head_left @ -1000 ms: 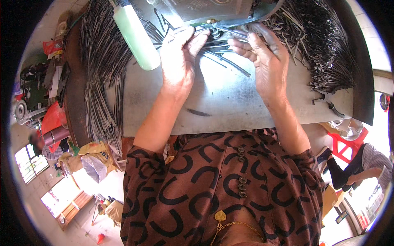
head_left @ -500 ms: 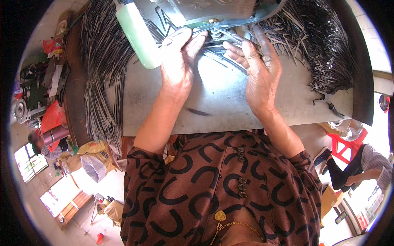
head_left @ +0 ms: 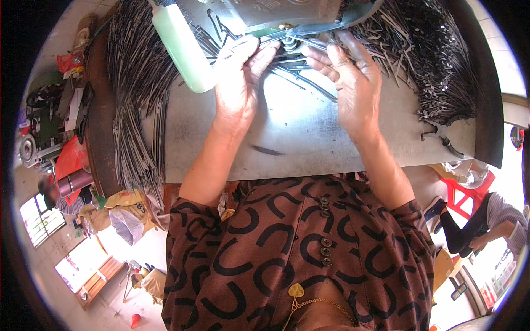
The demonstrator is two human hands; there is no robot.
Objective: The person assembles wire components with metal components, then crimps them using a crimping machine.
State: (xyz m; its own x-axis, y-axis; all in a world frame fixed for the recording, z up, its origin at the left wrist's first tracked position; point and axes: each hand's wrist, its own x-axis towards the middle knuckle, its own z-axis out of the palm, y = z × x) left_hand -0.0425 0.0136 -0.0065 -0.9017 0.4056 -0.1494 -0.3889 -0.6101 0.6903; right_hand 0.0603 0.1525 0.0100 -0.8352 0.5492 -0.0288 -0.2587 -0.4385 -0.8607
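My left hand (head_left: 238, 77) is closed, its thumb and fingers pinching a slim dark metal strip (head_left: 268, 39) at the front of the grey machine (head_left: 265, 17). To its right, my right hand (head_left: 356, 83) has thumb and fingers closed around another thin metal strip (head_left: 310, 42), whose far end reaches a small round metal fitting (head_left: 289, 44) under the machine's edge. Beneath both hands, several loose strips (head_left: 303, 77) lie on the metal tabletop (head_left: 298, 132). A pale green squeeze bottle (head_left: 181, 49) hangs or leans beside my left hand; its support is out of sight.
Long dark strips (head_left: 138, 77) are heaped at the left, and more pieces (head_left: 436, 66) at the right. Pliers (head_left: 441, 138) rest near the right edge. One dark sliver (head_left: 268, 150) lies near the front. A seated person (head_left: 486, 226) is beyond the table at right, beside a red stool (head_left: 469, 196).
My right hand has shifted slightly right, and its fingers have drawn in around the strip, which now lies flatter. My left hand has hardly moved.
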